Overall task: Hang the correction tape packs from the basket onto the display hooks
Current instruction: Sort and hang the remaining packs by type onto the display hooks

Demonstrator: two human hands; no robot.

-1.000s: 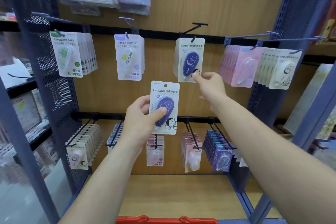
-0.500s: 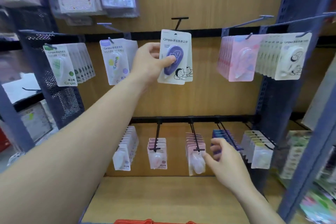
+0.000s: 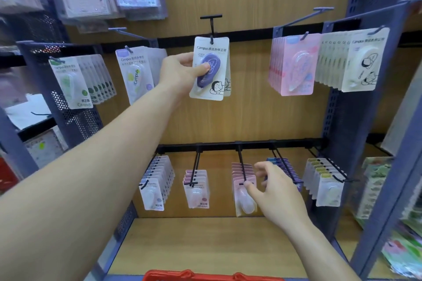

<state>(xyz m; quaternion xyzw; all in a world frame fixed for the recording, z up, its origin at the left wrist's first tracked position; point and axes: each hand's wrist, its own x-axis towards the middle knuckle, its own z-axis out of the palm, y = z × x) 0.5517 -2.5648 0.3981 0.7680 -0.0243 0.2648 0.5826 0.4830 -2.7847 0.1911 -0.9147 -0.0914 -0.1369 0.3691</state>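
Between the upper hanging packs point(image 3: 294, 66) and the lower black hooks point(image 3: 241, 164), an open band of the wooden back panel point(image 3: 262, 118) leaves free room to pass, while the blue side posts point(image 3: 349, 121) close both sides.

On the rack point(image 3: 338, 121) before me, hooks point(image 3: 212, 27) on the black upper rail point(image 3: 249, 35) held green packs point(image 3: 70, 84), yellow packs point(image 3: 134, 75), purple packs point(image 3: 210, 68), pink packs point(image 3: 294, 66) and cream packs point(image 3: 360, 61). The lower rail point(image 3: 251, 145) carried five more rows point(image 3: 157, 178) above a wooden shelf point(image 3: 205, 246).
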